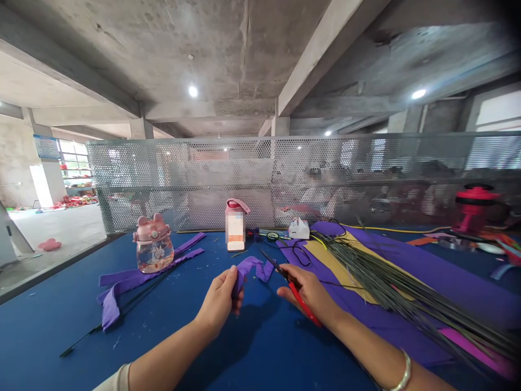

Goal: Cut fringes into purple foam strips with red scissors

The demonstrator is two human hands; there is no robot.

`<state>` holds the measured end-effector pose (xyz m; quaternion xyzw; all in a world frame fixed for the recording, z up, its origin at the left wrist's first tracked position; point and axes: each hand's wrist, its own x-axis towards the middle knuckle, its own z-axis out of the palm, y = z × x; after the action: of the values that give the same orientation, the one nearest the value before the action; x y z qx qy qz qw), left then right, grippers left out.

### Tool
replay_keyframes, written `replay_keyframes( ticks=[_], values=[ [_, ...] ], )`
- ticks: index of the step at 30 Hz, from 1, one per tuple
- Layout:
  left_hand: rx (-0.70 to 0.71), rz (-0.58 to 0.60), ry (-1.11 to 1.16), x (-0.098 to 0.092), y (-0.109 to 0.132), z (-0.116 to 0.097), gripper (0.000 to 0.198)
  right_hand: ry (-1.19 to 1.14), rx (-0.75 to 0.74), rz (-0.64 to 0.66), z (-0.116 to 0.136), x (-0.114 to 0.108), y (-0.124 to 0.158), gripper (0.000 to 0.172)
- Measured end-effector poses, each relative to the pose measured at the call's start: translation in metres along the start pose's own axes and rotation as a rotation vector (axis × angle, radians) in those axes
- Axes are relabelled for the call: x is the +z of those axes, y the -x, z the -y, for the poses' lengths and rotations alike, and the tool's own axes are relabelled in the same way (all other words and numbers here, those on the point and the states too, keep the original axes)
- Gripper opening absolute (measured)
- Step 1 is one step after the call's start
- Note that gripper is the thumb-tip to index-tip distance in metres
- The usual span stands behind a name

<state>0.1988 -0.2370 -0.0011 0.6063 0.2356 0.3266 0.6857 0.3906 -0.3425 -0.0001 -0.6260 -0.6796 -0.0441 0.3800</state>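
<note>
My left hand (222,297) is closed on one end of a purple crepe paper strip (249,266), whose wavy free end reaches right toward the scissors. In my right hand (311,296) are red-handled scissors (299,297), their dark blades pointing up and left above the strip. The blades lie close to the strip's far end; whether they touch it I cannot tell. More purple strips (110,309) lie on the left of the blue table (179,336), next to a thin dark green stem (81,342).
A pink-lidded clear bottle (154,247) rests on purple strips. A phone (236,233) leans upright against a pink bottle (233,205). Right lie many green wire stems (374,277) over purple and tan sheets (321,255). A perforated metal screen (228,179) stands behind; a person sits beyond.
</note>
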Motion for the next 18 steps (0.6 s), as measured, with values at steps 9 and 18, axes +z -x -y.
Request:
replay_keyframes(
  ticks=[9,18],
  values=[
    [0.076,-0.124,0.115,-0.001,-0.008,0.003,0.030,-0.089,-0.044,0.150,0.005,-0.001,0.002,0.047],
    [0.040,-0.209,0.094,-0.006,-0.011,-0.004,0.029,-0.393,0.138,0.593,-0.001,-0.017,0.001,0.065]
  ],
)
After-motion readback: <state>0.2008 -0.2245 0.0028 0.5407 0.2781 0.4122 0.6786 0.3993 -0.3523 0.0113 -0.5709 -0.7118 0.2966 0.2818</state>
